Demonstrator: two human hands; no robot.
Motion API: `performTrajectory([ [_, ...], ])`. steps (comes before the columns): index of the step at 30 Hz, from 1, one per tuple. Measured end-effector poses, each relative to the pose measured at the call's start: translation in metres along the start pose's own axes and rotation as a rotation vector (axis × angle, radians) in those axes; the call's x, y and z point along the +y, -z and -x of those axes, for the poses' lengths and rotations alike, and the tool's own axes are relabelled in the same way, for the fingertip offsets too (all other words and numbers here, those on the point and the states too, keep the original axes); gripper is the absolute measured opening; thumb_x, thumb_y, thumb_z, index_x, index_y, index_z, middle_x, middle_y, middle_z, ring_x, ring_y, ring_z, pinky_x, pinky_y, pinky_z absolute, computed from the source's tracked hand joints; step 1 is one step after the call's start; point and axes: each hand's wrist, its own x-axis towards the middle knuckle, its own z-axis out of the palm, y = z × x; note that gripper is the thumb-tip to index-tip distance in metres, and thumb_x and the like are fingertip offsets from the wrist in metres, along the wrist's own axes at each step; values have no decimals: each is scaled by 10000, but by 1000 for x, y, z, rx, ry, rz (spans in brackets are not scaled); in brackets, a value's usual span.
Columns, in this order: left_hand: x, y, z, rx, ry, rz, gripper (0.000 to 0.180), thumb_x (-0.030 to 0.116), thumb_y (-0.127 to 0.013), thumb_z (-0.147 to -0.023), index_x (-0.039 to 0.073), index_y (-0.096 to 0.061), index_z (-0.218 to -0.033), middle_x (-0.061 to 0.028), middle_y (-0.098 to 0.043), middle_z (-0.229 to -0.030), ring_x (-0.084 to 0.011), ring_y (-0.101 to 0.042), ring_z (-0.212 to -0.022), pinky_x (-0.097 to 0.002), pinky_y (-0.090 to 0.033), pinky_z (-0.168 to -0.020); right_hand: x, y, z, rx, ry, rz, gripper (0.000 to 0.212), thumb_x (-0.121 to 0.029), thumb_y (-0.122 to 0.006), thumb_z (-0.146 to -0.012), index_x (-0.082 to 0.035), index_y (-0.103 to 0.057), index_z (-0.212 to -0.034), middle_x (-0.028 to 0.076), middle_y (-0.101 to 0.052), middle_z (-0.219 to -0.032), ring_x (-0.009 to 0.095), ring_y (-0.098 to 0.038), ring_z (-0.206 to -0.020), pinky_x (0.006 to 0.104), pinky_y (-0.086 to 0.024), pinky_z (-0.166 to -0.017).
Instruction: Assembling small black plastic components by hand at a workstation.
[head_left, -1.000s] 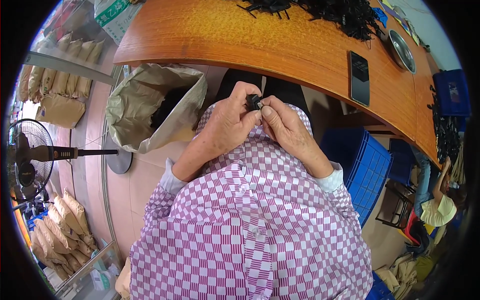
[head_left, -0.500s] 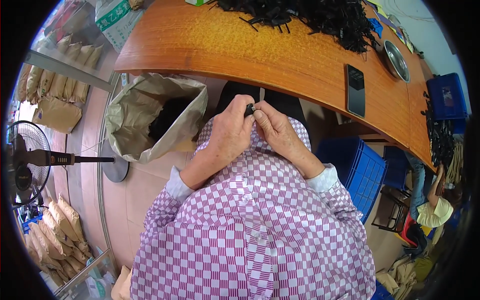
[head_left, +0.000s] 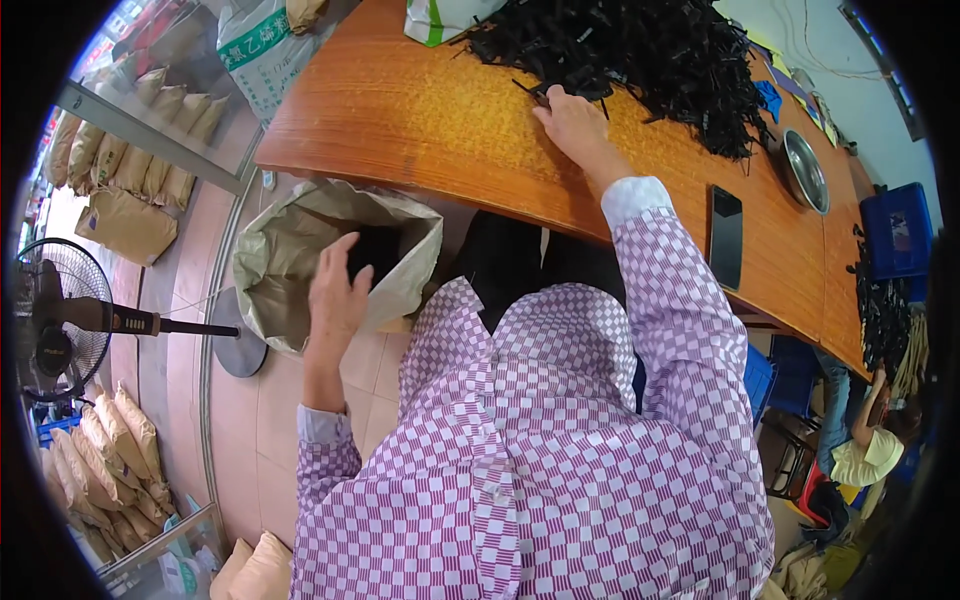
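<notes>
**Wooden table, sack, black strips**

Head view: curved wooden table [head_left: 400, 110] is carrying a heap of black strips [head_left: 640, 50]. I am seeing the right hand [head_left: 575, 125] resting at the heap's edge, fingers curled on strips; the left hand [head_left: 335, 290] is hovering, fingers loosely spread, over the open paper sack [head_left: 290, 260] on the floor.

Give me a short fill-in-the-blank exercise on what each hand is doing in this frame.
1. The left hand hovers over the open ____ on the floor.
2. The right hand reaches the heap of ____ pieces on the wooden table.
3. The dark phone lies on the table to the ____ of the right forearm.

Missing words: sack; black; right
</notes>
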Motion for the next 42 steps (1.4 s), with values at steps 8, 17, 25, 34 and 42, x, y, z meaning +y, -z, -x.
performTrajectory([
  [8, 95, -22, -45, -363, 307, 1353, 419, 191, -530, -935, 18, -416, -1299, -135, -571, -1167, -184, -635, -878, -244, -487, -685, -25, 20, 45, 80, 36, -329, 190, -209, -563, -890, -19, -580, -889, 192, -618, -750, 334, -618, -669, 399, -463, -589],
  [17, 150, -56, -50, -616, 426, 1800, 359, 181, -576, -922, 28, -478, -1232, -75, -618, -1032, -139, -628, -791, -219, -482, -659, -63, 81, 184, 103, 109, -625, 104, -24, -602, -831, -4, -549, -918, 188, -604, -757, 346, -611, -647, 377, -466, -528],
  [25, 164, -57, -28, -706, 550, 1791, 319, 71, -599, -890, 51, -520, -1199, -108, -650, -966, -106, -617, -719, -179, -492, -625, -47, 78, 221, 103, 184, -720, 118, -48, -578, -864, 9, -539, -960, 144, -568, -699, 289, -589, -584, 334, -458, -516],
  [34, 184, -53, -21, -508, 159, 1356, 360, -52, -608, -819, 23, -545, -1165, -56, -629, -863, -70, -568, -695, -191, -471, -592, -57, 108, 216, -275, -318, -1382, 350, -283, -353, -1012, -28, -449, -1232, -37, -439, -647, 25, -359, -511, 180, -263, -449],
  [42, 170, -57, -11, -385, 14, 1104, 372, -76, -560, -849, 18, -549, -1209, -13, -612, -950, -39, -544, -719, -167, -453, -616, -75, 109, 213, -358, -350, -1389, 355, -267, -373, -1009, -27, -422, -1267, -36, -433, -630, 30, -377, -503, 168, -271, -444],
])
